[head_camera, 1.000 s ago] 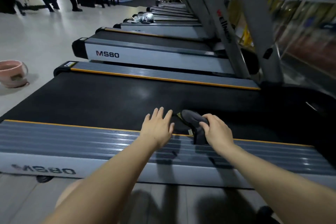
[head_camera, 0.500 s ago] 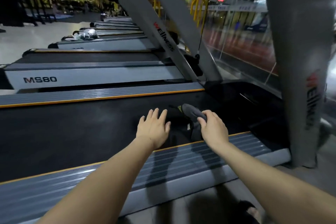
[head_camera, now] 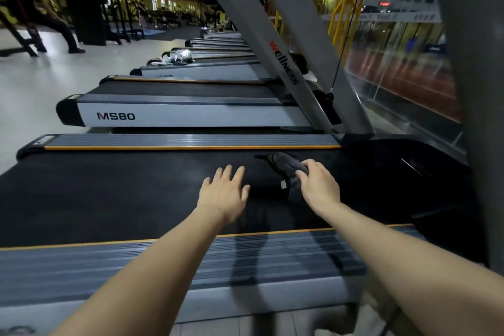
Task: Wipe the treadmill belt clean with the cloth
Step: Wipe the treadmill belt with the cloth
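Your right hand (head_camera: 317,185) grips crumpled dark grey cloth (head_camera: 289,165) on black rubber treadmill belt (head_camera: 122,194), near far orange-edged rail. Left hand (head_camera: 223,191) flat, fingers spread, beside cloth. Risk: bunched cloth skips patches; lean may slip.

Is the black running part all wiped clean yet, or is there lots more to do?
Hard to say what is already clean: the belt looks evenly dark, with no visible wiped patch. Right now the right hand grips the dark cloth on the belt near its front end, while the left hand lies flat beside it. The long stretch of belt to the left likely remains to be wiped.
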A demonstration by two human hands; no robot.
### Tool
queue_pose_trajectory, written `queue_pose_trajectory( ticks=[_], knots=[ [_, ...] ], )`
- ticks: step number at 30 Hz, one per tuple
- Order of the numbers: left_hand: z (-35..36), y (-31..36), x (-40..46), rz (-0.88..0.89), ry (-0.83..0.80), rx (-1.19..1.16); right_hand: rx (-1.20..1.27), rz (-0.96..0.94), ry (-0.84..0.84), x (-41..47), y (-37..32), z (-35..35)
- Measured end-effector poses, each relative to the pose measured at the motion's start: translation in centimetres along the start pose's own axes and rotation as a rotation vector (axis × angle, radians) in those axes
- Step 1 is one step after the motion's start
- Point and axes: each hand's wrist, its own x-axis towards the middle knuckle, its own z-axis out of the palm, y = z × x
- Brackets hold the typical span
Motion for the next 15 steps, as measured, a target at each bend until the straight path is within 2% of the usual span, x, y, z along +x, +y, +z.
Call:
queue_pose_trajectory(
  ticks=[15],
  knots=[
    [-0.4,5.4,0.1,0.129,0.015,0.039,0.073,0.040,0.137,-4.2,3.2,-2.8]
  ],
)
